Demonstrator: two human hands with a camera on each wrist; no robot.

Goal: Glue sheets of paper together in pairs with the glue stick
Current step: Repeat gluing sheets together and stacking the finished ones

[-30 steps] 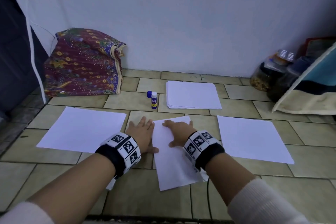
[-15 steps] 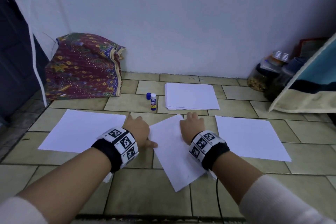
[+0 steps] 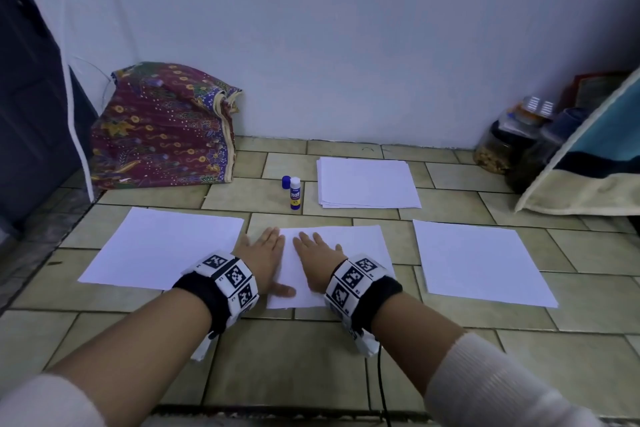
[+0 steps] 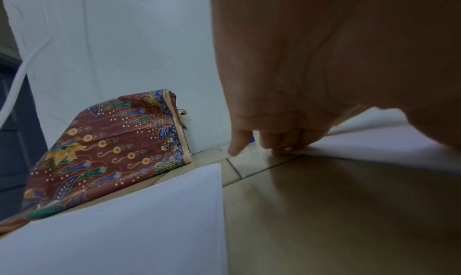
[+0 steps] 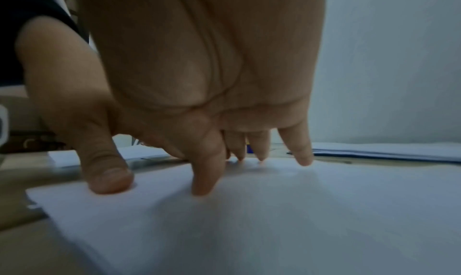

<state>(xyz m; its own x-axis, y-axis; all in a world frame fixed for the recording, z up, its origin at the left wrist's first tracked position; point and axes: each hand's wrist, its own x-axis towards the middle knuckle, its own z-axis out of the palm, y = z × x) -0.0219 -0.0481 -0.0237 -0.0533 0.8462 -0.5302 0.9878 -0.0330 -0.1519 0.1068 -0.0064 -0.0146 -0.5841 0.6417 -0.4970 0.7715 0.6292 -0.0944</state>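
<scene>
From the head view, the middle sheet [image 3: 346,246], skewed a second earlier, now lay square between the left sheet [image 3: 162,246] and right sheet [image 3: 481,260]; both hands had turned it. The left hand [image 3: 263,260] lay flat at its left edge, the right hand [image 3: 318,262] flat on it. The uncapped glue stick [image 3: 295,192] stood beside the paper stack [image 3: 367,182].

The left wrist view showed fingertips [image 4: 279,147] at the paper's corner.

The right wrist view showed spread fingers [image 5: 204,180] pressing the sheet. Gluing seemed ready to follow.

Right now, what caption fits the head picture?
Both hands, left hand and right hand, press flat on the middle sheet.
</scene>
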